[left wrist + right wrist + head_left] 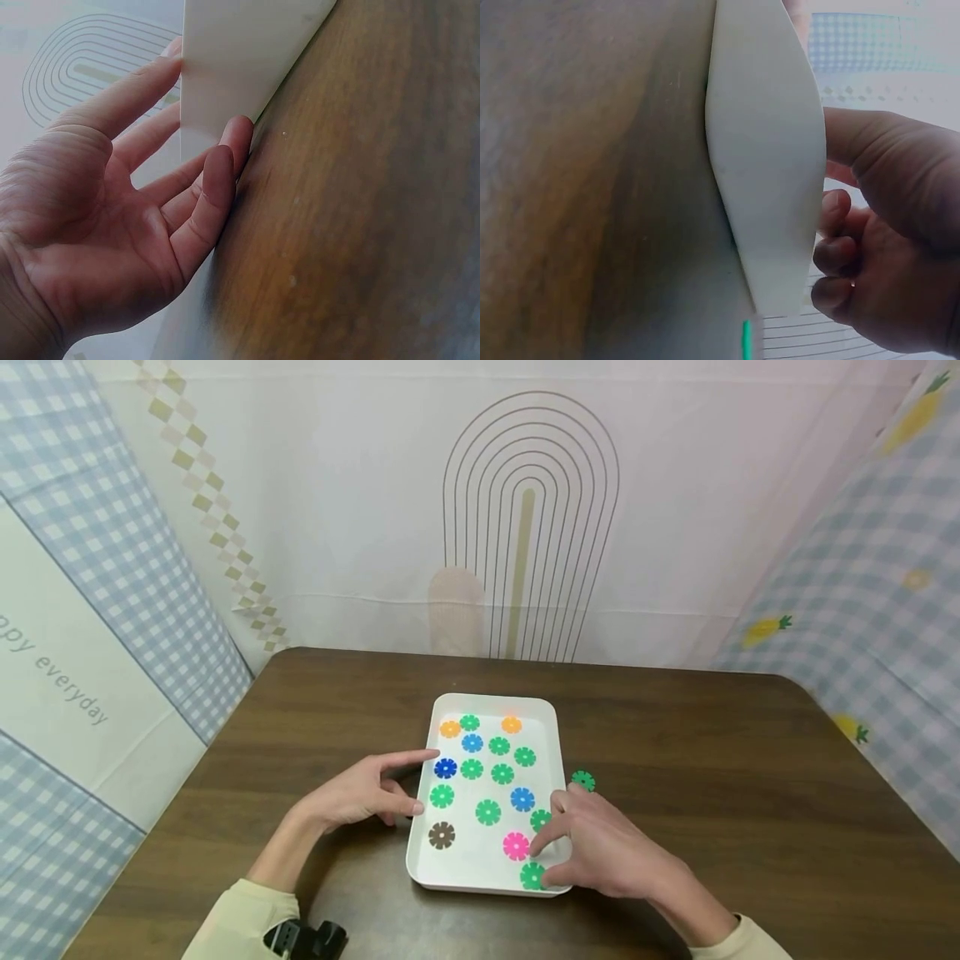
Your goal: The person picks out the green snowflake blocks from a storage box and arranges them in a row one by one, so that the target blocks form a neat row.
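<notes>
A shallow white tray (472,852) holds flat, notched plastic discs in green, blue, orange, pink and brown. My left hand (367,793) is at its left side, with index finger and thumb touching the rim; the left wrist view shows the other fingers loosely bent beside the tray wall (240,67). Over the near right corner, my right hand (607,843) has its thumb by a green disc (532,876) and its index finger by the pink disc (516,846). Those two fingertips are apart. Another green disc (540,820) is partly hidden by this hand.
Outside the tray, just past its right side, is a green disc (583,781), seen edge-on in the right wrist view. Brown wooden table (360,710) surrounds the tray. A patterned cloth (345,485) hangs behind. A black device (303,937) is on my left wrist.
</notes>
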`<action>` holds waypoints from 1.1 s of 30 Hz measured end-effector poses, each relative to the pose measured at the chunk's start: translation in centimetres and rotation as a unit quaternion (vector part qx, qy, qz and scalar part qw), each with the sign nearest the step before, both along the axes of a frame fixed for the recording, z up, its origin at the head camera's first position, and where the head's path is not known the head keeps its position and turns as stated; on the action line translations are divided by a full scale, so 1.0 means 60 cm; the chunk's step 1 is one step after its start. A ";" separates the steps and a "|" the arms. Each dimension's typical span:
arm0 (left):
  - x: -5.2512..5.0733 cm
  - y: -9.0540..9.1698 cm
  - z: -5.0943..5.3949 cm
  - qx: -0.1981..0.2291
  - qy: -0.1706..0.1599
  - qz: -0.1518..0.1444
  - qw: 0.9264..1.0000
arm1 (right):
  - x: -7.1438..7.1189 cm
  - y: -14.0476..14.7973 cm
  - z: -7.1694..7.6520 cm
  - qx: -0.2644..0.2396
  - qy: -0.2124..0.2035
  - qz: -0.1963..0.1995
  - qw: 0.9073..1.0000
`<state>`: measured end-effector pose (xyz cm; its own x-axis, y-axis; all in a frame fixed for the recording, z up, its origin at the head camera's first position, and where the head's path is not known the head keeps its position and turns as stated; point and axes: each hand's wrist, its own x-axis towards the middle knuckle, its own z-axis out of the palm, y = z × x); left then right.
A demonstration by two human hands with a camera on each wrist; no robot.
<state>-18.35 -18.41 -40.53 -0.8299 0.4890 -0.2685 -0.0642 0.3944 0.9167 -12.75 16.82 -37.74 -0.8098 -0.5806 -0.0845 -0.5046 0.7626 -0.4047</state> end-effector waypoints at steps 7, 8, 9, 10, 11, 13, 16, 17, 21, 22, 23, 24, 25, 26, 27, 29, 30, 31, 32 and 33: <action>-0.002 0.002 -0.001 -0.003 -0.002 0.001 1.000 | 0.000 -0.008 0.003 0.037 0.027 0.025 0.999; -0.002 0.002 -0.001 -0.003 -0.002 0.000 1.000 | 0.000 -0.009 0.002 0.040 0.031 0.029 0.998; -0.002 0.003 -0.001 -0.002 -0.002 0.000 1.000 | 0.000 -0.010 0.002 0.044 0.036 0.031 0.998; -0.002 0.003 -0.001 -0.001 -0.001 -0.001 1.000 | 0.000 -0.011 0.002 0.047 0.039 0.033 0.998; -0.002 0.003 0.000 0.000 -0.001 -0.001 1.000 | 0.000 -0.013 0.001 0.050 0.042 0.036 0.997; -0.001 0.002 0.001 0.001 0.000 -0.001 1.000 | -0.002 -0.015 0.001 0.053 0.043 0.039 0.997; 0.000 0.001 0.000 0.001 0.002 0.000 1.000 | -0.003 -0.018 0.000 0.052 0.035 0.042 0.997; 0.000 0.000 -0.001 0.001 0.002 0.001 1.000 | -0.003 -0.019 -0.001 0.050 0.030 0.042 0.997; 0.001 -0.001 -0.003 0.005 0.002 -0.002 1.000 | -0.003 -0.019 -0.003 0.043 0.018 0.043 0.998; 0.001 -0.001 -0.003 0.005 0.001 -0.002 1.000 | -0.003 -0.019 -0.004 0.040 0.014 0.042 0.998; 0.001 -0.001 -0.004 0.006 0.001 -0.002 1.000 | -0.003 -0.019 -0.005 0.037 0.011 0.041 0.998; 0.001 -0.001 -0.004 0.007 0.000 -0.003 1.000 | -0.003 -0.019 -0.006 0.035 0.009 0.040 0.999; 0.001 -0.001 -0.004 0.008 -0.001 -0.003 1.000 | -0.004 -0.019 -0.006 0.031 0.005 0.038 0.999; 0.001 -0.001 -0.003 0.009 -0.001 -0.003 1.000 | -0.004 -0.019 -0.007 0.027 -0.001 0.037 0.999; 0.002 -0.001 -0.003 0.009 -0.001 -0.002 1.000 | -0.004 -0.019 -0.007 0.023 -0.007 0.035 0.999; 0.002 -0.001 -0.002 0.009 -0.002 -0.002 1.000 | -0.005 -0.018 -0.007 0.015 -0.022 0.032 0.999; 0.002 -0.001 -0.002 0.009 -0.002 -0.002 1.000 | -0.005 -0.018 -0.007 0.011 -0.029 0.030 0.999; 0.002 -0.001 -0.001 0.009 -0.001 -0.002 1.000 | -0.006 -0.018 -0.007 0.008 -0.035 0.030 0.999; 0.002 -0.001 -0.001 0.008 0.000 -0.002 1.000 | -0.006 -0.018 -0.007 0.006 -0.039 0.029 0.999; 0.002 -0.001 -0.001 0.008 0.000 -0.002 1.000 | -0.006 -0.017 -0.006 0.005 -0.044 0.029 0.999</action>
